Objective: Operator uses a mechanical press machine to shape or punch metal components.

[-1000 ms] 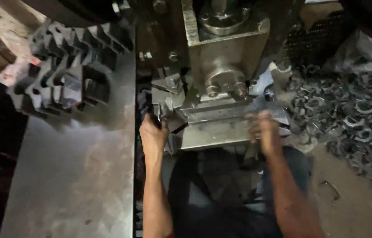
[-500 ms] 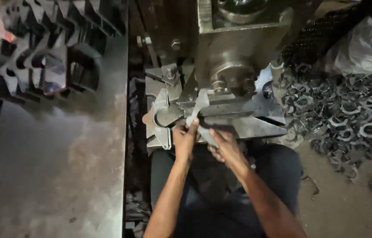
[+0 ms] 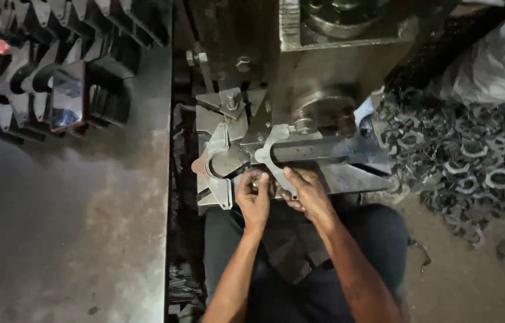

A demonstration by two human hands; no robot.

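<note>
1. Seen from above, a seated person works at the front of a heavy metal press [image 3: 330, 72].
2. The left hand [image 3: 254, 197] and right hand [image 3: 303, 192] meet at the press bed, fingers curled around a flat grey metal plate [image 3: 270, 157] with a curved cut-out.
3. The plate lies on the bed just under the ram; both hands grip its near edge.
4. A second cut plate [image 3: 216, 164] sits just to the left, on the fixture.
5. Stacked dark blanks [image 3: 67, 90] stand on the steel table [image 3: 73, 227] at far left; a heap of ring-shaped offcuts [image 3: 467, 161] covers the floor at right.
6. The step in hand seems to be seating the plate in the die.
7. The next move likely calls for exact alignment, then fingers clear of the ram.
</note>
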